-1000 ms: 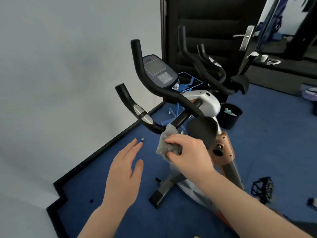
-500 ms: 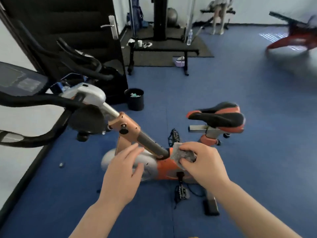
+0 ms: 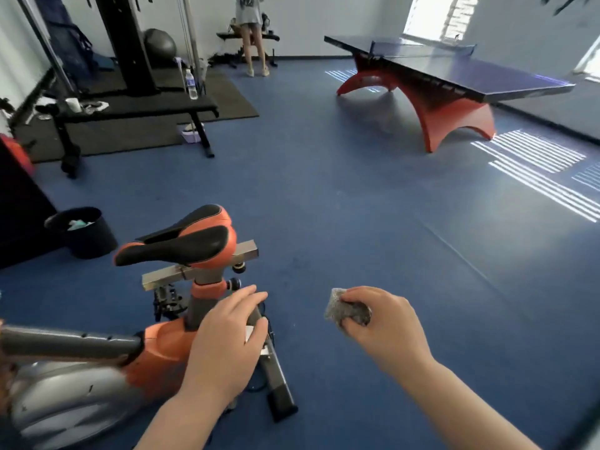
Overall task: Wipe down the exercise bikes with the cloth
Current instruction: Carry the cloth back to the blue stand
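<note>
An orange and grey exercise bike fills the lower left, its black and orange saddle raised on a grey post. My right hand hangs in the air to the right of the bike, well clear of it, closed around a bunched grey cloth. My left hand hovers flat, fingers apart, over the frame just behind the seat post, holding nothing; I cannot tell whether it touches the frame.
A black bin stands left of the saddle. Behind are a black weight bench, a water bottle and a person by the far wall. A table-tennis table with red legs occupies the right. Blue floor lies between.
The view has swung right from the handlebars to the saddle end. My right hand with the cloth has come off the bike's frame and now sits to its right.
</note>
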`<state>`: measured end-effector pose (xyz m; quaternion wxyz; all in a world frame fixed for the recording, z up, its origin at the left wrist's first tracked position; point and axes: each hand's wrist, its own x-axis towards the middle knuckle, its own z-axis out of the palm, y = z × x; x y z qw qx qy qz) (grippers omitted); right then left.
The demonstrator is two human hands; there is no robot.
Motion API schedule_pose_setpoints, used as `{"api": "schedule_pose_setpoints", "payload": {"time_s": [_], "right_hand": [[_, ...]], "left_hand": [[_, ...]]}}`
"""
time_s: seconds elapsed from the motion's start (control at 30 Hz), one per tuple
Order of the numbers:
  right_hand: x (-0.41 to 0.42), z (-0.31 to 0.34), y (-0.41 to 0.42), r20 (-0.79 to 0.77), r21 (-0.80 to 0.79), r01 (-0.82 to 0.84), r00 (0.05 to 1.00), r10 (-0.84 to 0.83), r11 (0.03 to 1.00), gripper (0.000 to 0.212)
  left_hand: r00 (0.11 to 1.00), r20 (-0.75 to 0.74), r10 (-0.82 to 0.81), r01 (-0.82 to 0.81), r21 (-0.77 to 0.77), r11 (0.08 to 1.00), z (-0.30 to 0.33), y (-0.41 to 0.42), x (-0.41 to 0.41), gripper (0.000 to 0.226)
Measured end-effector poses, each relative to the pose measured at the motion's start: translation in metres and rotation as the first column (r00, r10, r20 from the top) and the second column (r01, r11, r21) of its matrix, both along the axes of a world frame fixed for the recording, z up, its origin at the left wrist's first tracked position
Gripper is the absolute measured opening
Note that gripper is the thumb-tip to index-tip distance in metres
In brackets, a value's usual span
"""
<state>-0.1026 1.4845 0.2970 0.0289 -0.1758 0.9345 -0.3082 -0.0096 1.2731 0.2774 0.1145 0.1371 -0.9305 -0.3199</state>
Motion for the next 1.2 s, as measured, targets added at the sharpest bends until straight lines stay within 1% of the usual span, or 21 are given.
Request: {"api": "schedule_pose_setpoints", "payload": {"time_s": [0.1,0.2,0.3,0.43,0.63,0.73,0.97,1.07,1.2], "right_hand": [[-0.041,-0.003,0.038,0.018,0.017,0.029,0.999,-0.029,0.999,0.03],[-0.074,-0.007,0.057,0.049,0.033,0.024,0.998,-0.026,0.999,0.029],[-0.111,-0.012,0.059,0.048,0.022,0.0,0.999,-0.001,1.0,0.028],[-0.169,-0.019,0.046,0.045,0.039,-0.057,0.997,0.056,0.998,0.027],[-0.282,-0.015,0.007,0.016,0.046,-0.131,0.991,0.131,0.99,0.026],[-0.336,-0.004,-0.02,-0.006,0.044,-0.183,0.983,0.184,0.982,0.024],[-0.44,0.007,-0.075,-0.025,0.004,-0.302,0.953,0.302,0.953,0.03],[-0.494,0.005,-0.109,-0.036,-0.001,-0.371,0.928,0.371,0.929,0.027],[-0.567,0.006,-0.16,-0.049,0.0,-0.495,0.868,0.494,0.869,0.021]], "left_hand": [[0.999,0.044,-0.001,-0.001,0.03,1.0,-0.008,0.035,-0.042,0.038],[0.997,0.077,0.003,-0.005,0.031,0.999,-0.012,0.052,-0.073,0.038],[0.995,0.096,0.024,-0.026,0.015,1.0,-0.014,0.055,-0.113,0.037],[0.994,0.087,0.064,-0.064,-0.002,0.998,-0.02,0.05,-0.174,0.037],[0.987,0.068,0.145,-0.148,0.045,0.988,-0.024,0.027,-0.275,0.036],[0.982,0.059,0.18,-0.182,0.021,0.983,-0.016,0.007,-0.321,0.036],[0.958,0.074,0.277,-0.277,-0.004,0.961,0.002,-0.035,-0.409,0.036],[0.934,0.083,0.348,-0.348,-0.014,0.937,-0.001,-0.059,-0.448,0.036],[0.872,0.057,0.486,-0.487,-0.008,0.874,-0.005,-0.087,-0.498,0.036]]}}
